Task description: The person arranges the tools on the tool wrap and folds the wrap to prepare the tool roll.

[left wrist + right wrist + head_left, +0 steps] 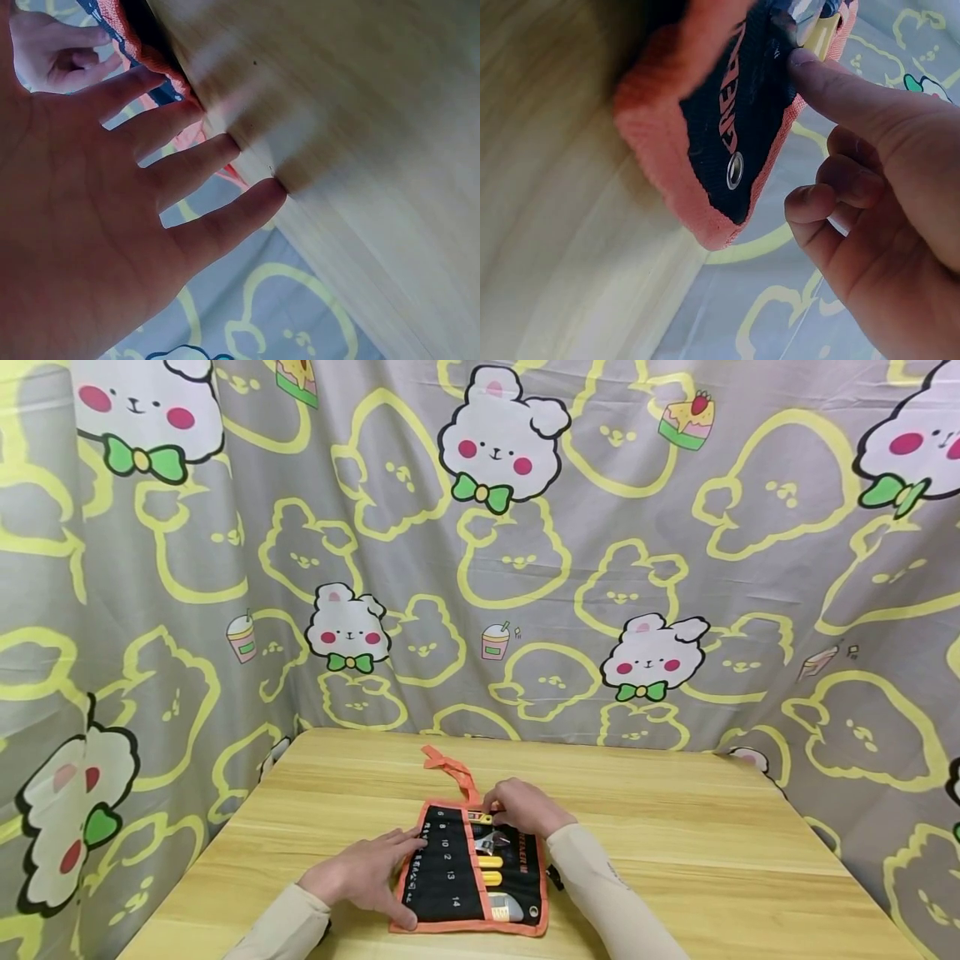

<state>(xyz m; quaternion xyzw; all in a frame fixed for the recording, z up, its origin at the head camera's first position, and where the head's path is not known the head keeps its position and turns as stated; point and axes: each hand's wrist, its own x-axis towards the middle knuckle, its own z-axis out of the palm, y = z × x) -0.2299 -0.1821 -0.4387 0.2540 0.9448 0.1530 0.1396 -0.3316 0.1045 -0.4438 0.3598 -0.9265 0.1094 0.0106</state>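
A black tool roll (450, 860) with orange binding lies unfolded on the table, its pockets marked with numbers. My left hand (371, 872) rests at its left border, fingers spread and thumb on the near corner. My right hand (525, 808) is at the far right edge, pinching the end of a yellow tool (480, 817) in the farthest pocket; in the right wrist view the thumb (832, 79) touches it, other fingers curled. The index fingertip is hidden. An adjustable wrench (487, 843), two yellow handles (490, 870) and a grey-ended tool (506, 907) sit in nearer pockets.
An orange tie strap (453, 768) trails from the roll's far edge over the wooden table (697, 852). A metal eyelet (534, 912) is at the roll's near right corner. Behind the table hangs a grey patterned curtain (420, 560).
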